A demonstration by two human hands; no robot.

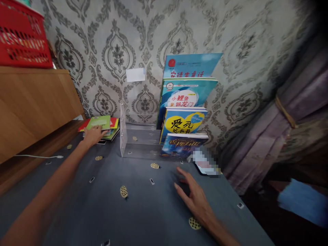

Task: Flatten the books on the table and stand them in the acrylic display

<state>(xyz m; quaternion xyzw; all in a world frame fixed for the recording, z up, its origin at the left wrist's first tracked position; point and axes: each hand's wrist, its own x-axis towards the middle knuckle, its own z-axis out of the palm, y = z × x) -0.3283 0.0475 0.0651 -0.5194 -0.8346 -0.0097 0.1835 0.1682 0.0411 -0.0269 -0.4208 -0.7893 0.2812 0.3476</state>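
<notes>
My left hand (93, 135) reaches to the back left, its fingers over the near edge of a green book (99, 121) on a low pile. Its thumb lies along that edge, closed on the book. Red, yellow and other books (114, 132) show beneath. My right hand (194, 196) hovers over the cloth at front right, fingers apart and holding nothing. Beyond it stands a clear acrylic tiered rack (123, 133). On the rack's right side, upright books rise in steps: a dark blue one (179, 145), a blue-and-yellow one (183, 124) and two light blue ones (189, 90) behind.
A dark grey-blue cloth (138, 215) with pineapple prints covers the table. Beside the rack lies a blurred-out flat item (206, 162). A wooden cabinet (33, 109) bearing a red basket (24, 37) flanks the left, with a white cable (38, 156) below. A curtain (266, 126) hangs right.
</notes>
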